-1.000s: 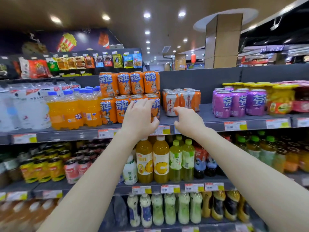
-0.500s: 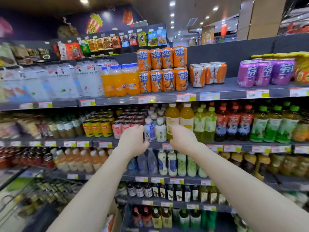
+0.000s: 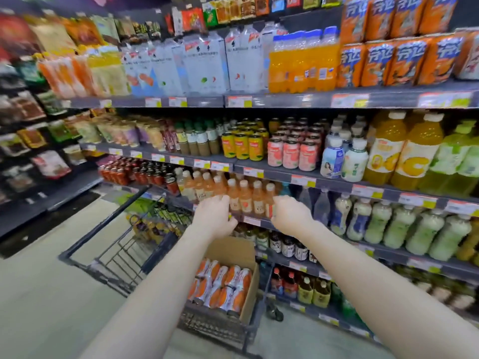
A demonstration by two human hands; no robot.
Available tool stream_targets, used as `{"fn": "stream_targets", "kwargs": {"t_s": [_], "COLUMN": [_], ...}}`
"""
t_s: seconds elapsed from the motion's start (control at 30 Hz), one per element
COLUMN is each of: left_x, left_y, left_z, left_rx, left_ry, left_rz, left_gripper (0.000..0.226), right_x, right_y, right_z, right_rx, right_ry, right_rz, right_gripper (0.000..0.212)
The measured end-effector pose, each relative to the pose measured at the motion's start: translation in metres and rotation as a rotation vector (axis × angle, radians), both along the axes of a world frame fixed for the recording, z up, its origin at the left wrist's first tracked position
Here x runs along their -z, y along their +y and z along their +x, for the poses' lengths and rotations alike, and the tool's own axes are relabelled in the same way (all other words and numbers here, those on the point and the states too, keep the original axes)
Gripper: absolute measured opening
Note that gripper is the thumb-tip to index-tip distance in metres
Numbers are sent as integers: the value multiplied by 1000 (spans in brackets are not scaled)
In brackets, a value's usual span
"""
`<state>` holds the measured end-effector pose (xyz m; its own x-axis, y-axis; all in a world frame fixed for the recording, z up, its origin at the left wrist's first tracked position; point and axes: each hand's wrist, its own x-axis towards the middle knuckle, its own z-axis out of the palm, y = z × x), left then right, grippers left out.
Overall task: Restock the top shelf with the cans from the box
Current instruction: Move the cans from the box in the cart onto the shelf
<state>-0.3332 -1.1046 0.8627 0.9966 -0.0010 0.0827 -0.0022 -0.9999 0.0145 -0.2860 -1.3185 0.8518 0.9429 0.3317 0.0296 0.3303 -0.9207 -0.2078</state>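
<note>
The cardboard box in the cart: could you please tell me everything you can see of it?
The cardboard box is plain brown, open at the top, with one flap standing up at its far end. It sits in the dark wire shopping cart, beside the lower shelves. Orange-and-white cans lie on their sides in it, packed in rows and filling the visible part. Neither the left hand nor the right hand touches it; both are above it, empty.

The box (image 3: 243, 257) is made of plain brown cardboard, dull and not shiny. The cans (image 3: 220, 286) inside it are made of shiny metal, with orange and white print. The cart (image 3: 108, 255) is built from dark metal wire and bars. The shelf (image 3: 337, 99) up top is made of smooth grey metal, with paper price tags (image 3: 239, 101) stuck along its edge.
</note>
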Motion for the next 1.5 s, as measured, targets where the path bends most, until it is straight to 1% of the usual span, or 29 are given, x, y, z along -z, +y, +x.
{"fn": "stream_targets", "kwargs": {"t_s": [0.1, 0.17, 0.23, 0.33, 0.43, 0.53, 0.67, 0.73, 0.8, 0.9, 0.97, 1.0, 1.03, 1.07, 1.1, 1.23, 1.4, 1.5], "left_x": [22, 38, 57, 89, 120, 155, 208, 235, 261, 296, 317, 328, 338, 348, 358, 410, 482, 527], "left_y": [57, 97, 133, 188, 231, 260, 284, 291, 296, 302, 301, 298, 294, 289, 282, 250, 213, 196], "left_z": [3, 9, 18, 37, 58, 75, 94, 104, 115, 137, 155, 164, 172, 180, 187, 209, 230, 242], "left_rx": [-20, -18, -10, -2, 15, 25, 11, 1, -3, -25, -53, -60, -65, -65, -59, -41, -14, -39], "left_ry": [36, 78, 122, 166, 233, 311, 395, 459, 521, 594, 645, 674, 699, 722, 738, 850, 888, 911], "left_rz": [18, 37, 40, 30, 29, 19, -28, -52, -66, -70, -100, -122, -148, -168, -180, -234, -351, -449], "left_gripper": [65, 67, 67, 66, 66, 64, 54, 54, 59, 66, 65, 62, 60, 59, 60, 68, 70, 67], "right_x": [21, 36, 53, 81, 110, 143, 193, 221, 250, 290, 314, 328, 350, 368, 384, 422, 485, 526], "right_y": [62, 105, 145, 202, 246, 272, 286, 288, 289, 289, 287, 285, 281, 277, 274, 268, 258, 255], "right_z": [6, 15, 24, 37, 51, 60, 78, 90, 102, 124, 138, 146, 153, 159, 164, 183, 195, 202], "right_rx": [6, 18, 35, 53, 77, 99, 141, 204, 273, 356, 376, 378, 397, 433, 468, 511, 720, 807], "right_ry": [58, 108, 155, 223, 299, 400, 521, 567, 641, 723, 774, 809, 840, 857, 863, 859, 883, 871], "right_rz": [0, 6, 28, 48, 45, 64, 91, 84, 75, 80, 76, 72, 77, 70, 64, 81, 157, 234], "right_gripper": [24, 24, 30, 46, 50, 39, 24, 14, 8, 11, 13, 10, 16, 27, 33, 33, 33, 39]}}
